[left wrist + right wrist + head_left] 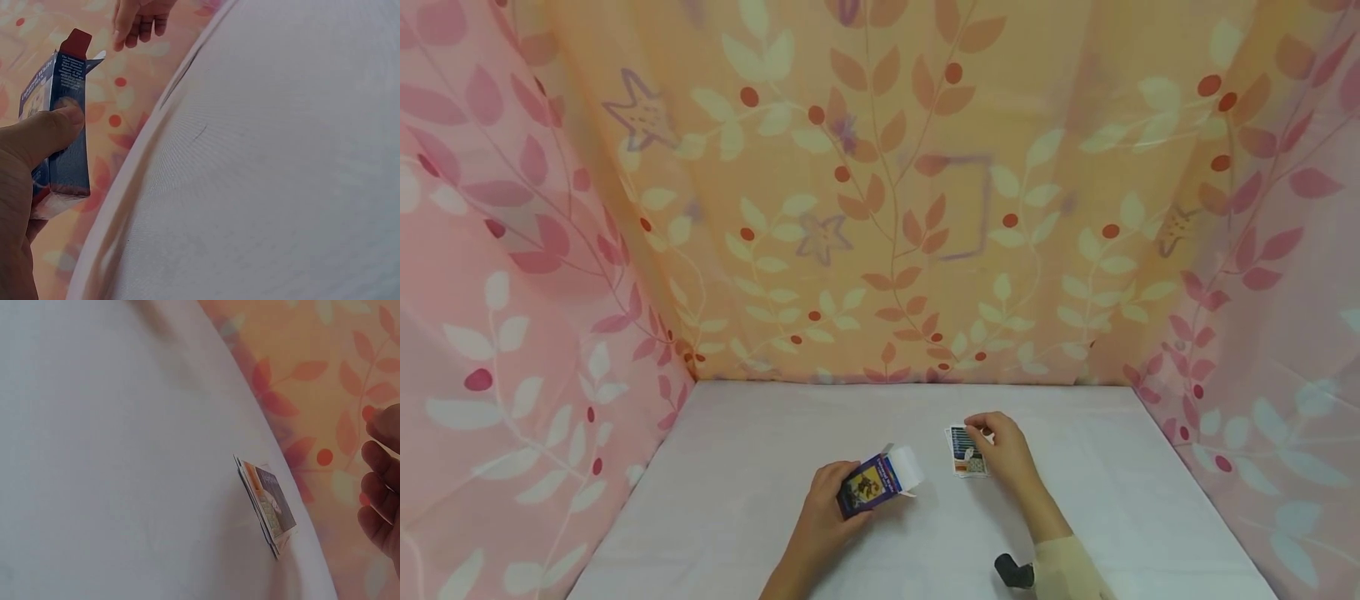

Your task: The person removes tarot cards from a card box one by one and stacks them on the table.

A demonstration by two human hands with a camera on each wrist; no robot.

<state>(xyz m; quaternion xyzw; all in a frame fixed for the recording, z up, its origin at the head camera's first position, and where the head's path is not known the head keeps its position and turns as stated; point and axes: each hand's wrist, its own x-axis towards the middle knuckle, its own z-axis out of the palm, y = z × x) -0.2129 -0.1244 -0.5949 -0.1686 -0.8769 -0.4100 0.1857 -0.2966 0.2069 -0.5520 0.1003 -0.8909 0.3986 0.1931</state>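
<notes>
My left hand (829,510) grips a small dark blue and purple card box (867,487) with a yellow picture on its front. The box tilts up to the right, and its white top flap (906,468) stands open. In the left wrist view the thumb (65,119) presses the narrow printed side of the box (70,156). A small stack of picture cards (964,457) lies slightly fanned on the white table. My right hand (1006,448) hovers over the stack's right side with fingers bent. In the right wrist view its fingers (378,481) are apart from the cards (270,500) and hold nothing.
A white cloth covers the table (737,450). Behind it hangs an orange leaf-patterned curtain (895,292), with pink patterned curtains (535,333) at both sides. A black object (1015,572) shows beside the right sleeve (1067,567).
</notes>
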